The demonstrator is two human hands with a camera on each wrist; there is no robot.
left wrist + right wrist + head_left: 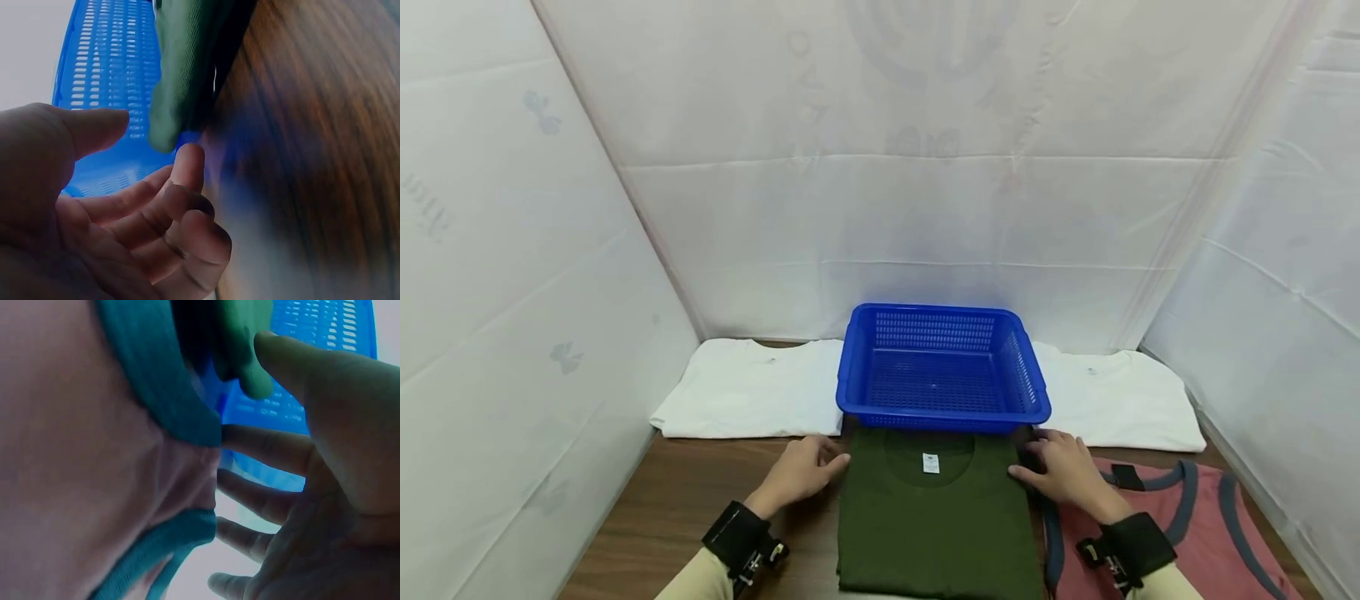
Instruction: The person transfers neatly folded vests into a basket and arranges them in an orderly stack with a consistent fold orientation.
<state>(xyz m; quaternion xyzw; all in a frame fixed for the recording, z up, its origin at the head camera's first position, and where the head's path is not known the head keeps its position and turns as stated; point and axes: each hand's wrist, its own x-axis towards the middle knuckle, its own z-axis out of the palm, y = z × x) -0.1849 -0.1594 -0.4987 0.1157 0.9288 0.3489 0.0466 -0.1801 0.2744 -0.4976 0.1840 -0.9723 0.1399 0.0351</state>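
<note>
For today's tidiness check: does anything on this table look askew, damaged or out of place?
Nothing stands out. The folded green T-shirt lies square before the empty blue basket, a hand at each upper corner; the white T-shirts lie flat.

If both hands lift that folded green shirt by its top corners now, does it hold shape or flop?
Probably flops: the green shirt is soft folded cloth, so the layers may sag or unfold. Likely light. The left hand and right hand sit at its corners beside the blue basket.
</note>
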